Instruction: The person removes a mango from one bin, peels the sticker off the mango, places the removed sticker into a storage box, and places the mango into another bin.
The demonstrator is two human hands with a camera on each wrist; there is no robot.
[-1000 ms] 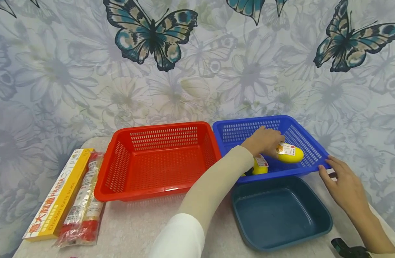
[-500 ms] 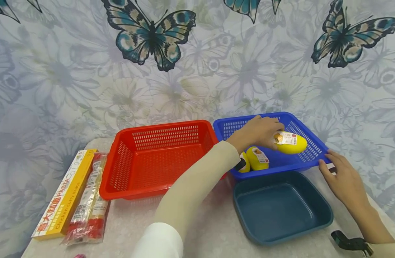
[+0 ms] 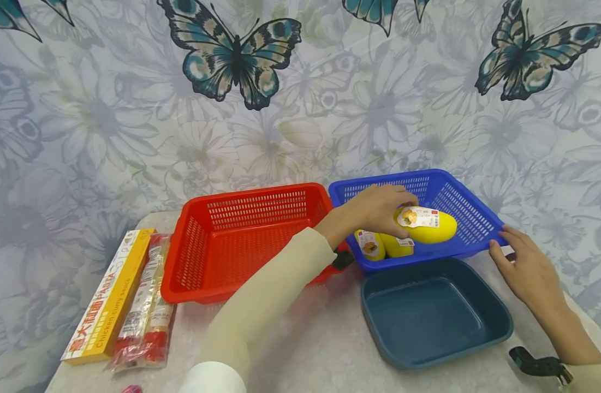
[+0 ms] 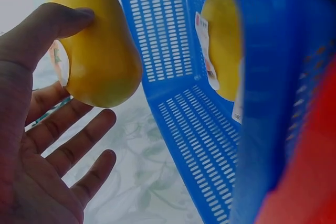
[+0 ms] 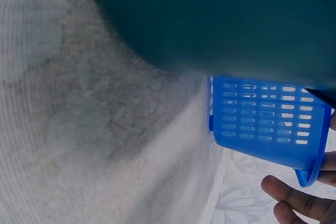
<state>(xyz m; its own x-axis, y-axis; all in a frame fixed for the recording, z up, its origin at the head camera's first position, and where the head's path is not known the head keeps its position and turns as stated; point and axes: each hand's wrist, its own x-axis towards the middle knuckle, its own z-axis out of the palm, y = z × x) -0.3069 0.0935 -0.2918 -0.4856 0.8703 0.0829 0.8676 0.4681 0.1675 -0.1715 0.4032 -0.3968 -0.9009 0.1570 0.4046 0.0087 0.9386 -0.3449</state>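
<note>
Yellow and smooth, with a white label along one side, a fruit (image 3: 434, 229) is held in the left hand (image 3: 379, 210) above the inside of the blue basket (image 3: 388, 177), towards its near side; the thumb presses on the fruit's skin, fingers hold it from the other side, and in the left wrist view other fingertips stand out clear of it; the right hand (image 3: 531, 273) is at the near right corner of the blue basket, fingertips touching the rim and thumb just beside it, though I cannot tell whether they pinch the rim or merely rest there; a second fruit (image 3: 370, 246) and a third fruit (image 3: 398, 248), also yellow and labelled, lie side by side within the blue basket at its near left corner; directly in front of the basket is a dark teal tray (image 3: 433, 316); just left of the basket sits a red basket (image 3: 256, 259), partly hidden by the cream sleeve (image 3: 266, 297); well to the left of the blue basket, past the red one, a yellow and white pasta box (image 3: 108, 300) lies beside a clear packet (image 3: 148, 311) with red ends; behind the basket rises a wall covering (image 3: 280, 147) of grey flowers and teal butterflies.
</note>
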